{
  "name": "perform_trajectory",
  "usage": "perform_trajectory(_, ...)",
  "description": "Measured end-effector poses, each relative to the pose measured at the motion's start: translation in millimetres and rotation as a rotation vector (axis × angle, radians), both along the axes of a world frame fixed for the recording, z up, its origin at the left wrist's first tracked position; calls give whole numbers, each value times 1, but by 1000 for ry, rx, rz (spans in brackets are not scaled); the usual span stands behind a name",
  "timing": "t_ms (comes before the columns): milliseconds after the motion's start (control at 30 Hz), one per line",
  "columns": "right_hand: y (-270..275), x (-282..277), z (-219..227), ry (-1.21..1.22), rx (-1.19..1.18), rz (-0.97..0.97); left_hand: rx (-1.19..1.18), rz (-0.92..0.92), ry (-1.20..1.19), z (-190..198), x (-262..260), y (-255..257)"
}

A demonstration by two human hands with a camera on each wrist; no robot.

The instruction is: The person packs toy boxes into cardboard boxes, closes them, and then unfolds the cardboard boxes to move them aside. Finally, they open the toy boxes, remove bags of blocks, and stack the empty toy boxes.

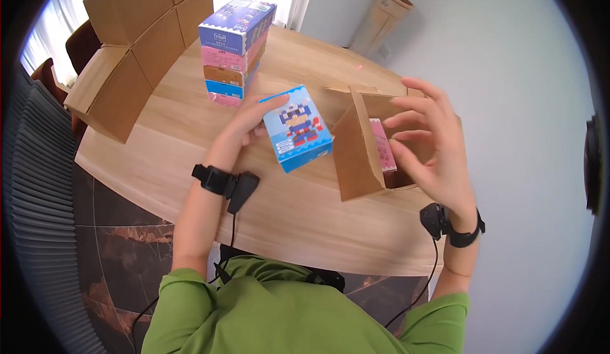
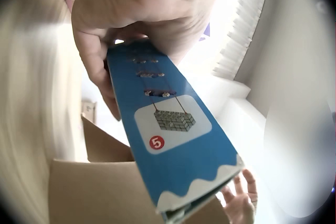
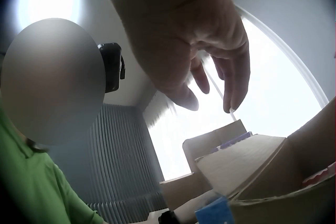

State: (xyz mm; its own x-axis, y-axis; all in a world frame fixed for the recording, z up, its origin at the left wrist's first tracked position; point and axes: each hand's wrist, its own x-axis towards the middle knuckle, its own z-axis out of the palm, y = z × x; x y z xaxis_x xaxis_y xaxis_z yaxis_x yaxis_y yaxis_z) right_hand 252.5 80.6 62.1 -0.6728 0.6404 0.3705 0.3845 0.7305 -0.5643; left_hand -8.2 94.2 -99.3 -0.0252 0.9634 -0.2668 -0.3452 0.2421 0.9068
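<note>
My left hand (image 1: 246,120) grips a small blue building-block box (image 1: 298,128) at its left end, above the table. Its front shows a pixel-style figure; in the left wrist view a blue side of the same box (image 2: 181,155) carries a red number 5. Over an open cardboard box (image 1: 356,157) hovers my right hand (image 1: 435,147), fingers apart and loosely bent, with nothing between them. Inside that cardboard box lies a pink box (image 1: 383,147), partly covered by the right hand in the head view.
A stack of several coloured boxes (image 1: 222,39), blue-purple on top, stands at the back of the wooden table (image 1: 305,220). Large cardboard boxes (image 1: 136,11) stand on the left. A tan bin (image 1: 384,17) is on the floor beyond the table. Cables run from both wrist cameras.
</note>
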Motion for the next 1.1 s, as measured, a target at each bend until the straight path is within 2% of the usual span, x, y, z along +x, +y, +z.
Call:
perform_trajectory(67,1,14,2,30,-15,-75,-13,-76,296,-3,-5,10)
perform_trajectory(133,6,29,-5,3,-26,-127,194,-165,671,-11,-11,24)
perform_trajectory(267,10,56,-22,-91,-50,-206,350,-134,1325,-23,4,23)
perform_trajectory(333,12,65,-28,-115,-49,-243,320,-241,1451,-11,29,-4)
perform_trajectory(433,23,69,-26,-287,-8,-212,325,-424,1678,5,47,-37)
perform_trajectory(467,28,66,-25,-411,35,-160,331,-489,1756,6,50,-41)
perform_trajectory(533,39,52,-23,-651,121,-50,430,-489,1736,-5,38,-33)
perform_trajectory(633,54,25,-30,-931,45,5,519,-471,1724,-14,18,-12)
perform_trajectory(700,60,-1,-31,-1105,-145,-89,540,-426,1739,-18,13,1)
perform_trajectory(767,74,-11,-51,-1200,-281,-119,548,-350,1776,-26,12,10)
perform_trajectory(867,85,-9,-69,-1170,-362,-130,564,-262,2012,-28,17,15)
perform_trajectory(967,85,-9,-66,-1044,-642,-250,482,-113,2155,-34,20,23)
perform_trajectory(1067,83,-9,-68,-986,-721,-336,625,73,2027,-11,43,11)
perform_trajectory(1100,85,-9,-74,-1061,-629,-340,711,91,1743,8,53,6)
